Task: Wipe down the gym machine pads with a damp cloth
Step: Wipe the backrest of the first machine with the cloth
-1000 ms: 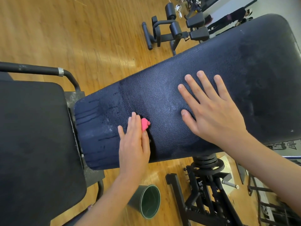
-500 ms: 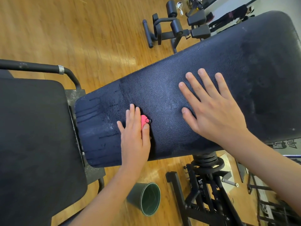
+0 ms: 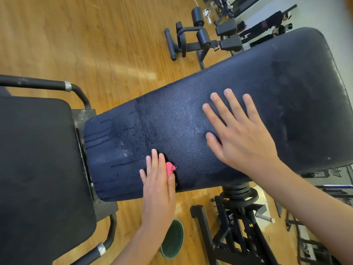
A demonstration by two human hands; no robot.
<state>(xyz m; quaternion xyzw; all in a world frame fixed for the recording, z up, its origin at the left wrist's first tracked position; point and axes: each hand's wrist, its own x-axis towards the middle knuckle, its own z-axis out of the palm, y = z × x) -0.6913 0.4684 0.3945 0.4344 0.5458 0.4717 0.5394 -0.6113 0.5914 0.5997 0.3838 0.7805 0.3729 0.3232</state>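
- You are pressing your left grip [image 3: 157, 188] flat on the near edge of the long pad [image 3: 191, 119], with its fingers lying straight and close together, curled round nothing.
- The pink cloth [image 3: 170, 167] is lying under that grip on the long pad. Only a small bunched bit is peeking out on the thumb side, and the rest is hidden beneath the palm.
- You are resting your right grip [image 3: 242, 138] palm down on the middle of the same pad, fingers spread wide and straight, holding nothing, well apart from the cloth.
- Dark wet-looking streaks and drips are showing on the pad's left end, just beside your left grip.
- The long pad is running at a slant from lower left to upper right, and its left end is sitting just beside the seat pad [image 3: 38, 159].
- A black frame [image 3: 238, 205] is standing under the long pad on the wooden floor [image 3: 86, 44].
- A green cup [image 3: 172, 243] is standing on the floor below your left wrist.
- Another black machine [image 3: 200, 40] is standing farther off on the floor.
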